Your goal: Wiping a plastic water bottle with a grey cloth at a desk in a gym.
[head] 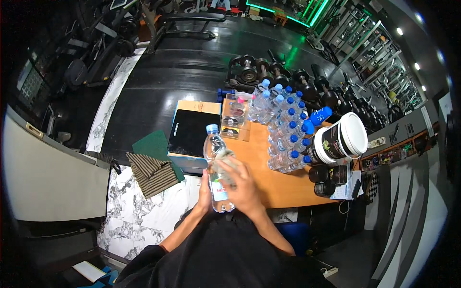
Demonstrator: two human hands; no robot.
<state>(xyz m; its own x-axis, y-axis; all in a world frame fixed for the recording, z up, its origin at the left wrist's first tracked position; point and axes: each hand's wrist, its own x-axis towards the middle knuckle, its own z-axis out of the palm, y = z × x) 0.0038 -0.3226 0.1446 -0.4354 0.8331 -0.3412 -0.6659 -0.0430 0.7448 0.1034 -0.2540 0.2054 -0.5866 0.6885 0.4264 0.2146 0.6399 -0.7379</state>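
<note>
In my left hand [204,192] is a large clear plastic water bottle [218,187] with a light-blue cap, held nearly upright before my body at the near edge of the wooden table [257,160]. My right hand [243,187] presses a greyish cloth [225,167] against the bottle's front and right side, above and beside its label. The cloth hides part of the bottle. To the right on the table, rows of smaller water bottles with dark-blue caps [284,158] stand close together, with several larger, light-blue-capped bottles [264,104] behind them.
A black flat box [194,133] lies on a cardboard carton left of the table. White-lidded black tubs [342,138], a blue shaker bottle [318,117] and dark jars [324,188] are at right. A striped cloth [151,176] lies over green fabric. Dumbbells [302,81] sit beyond the table.
</note>
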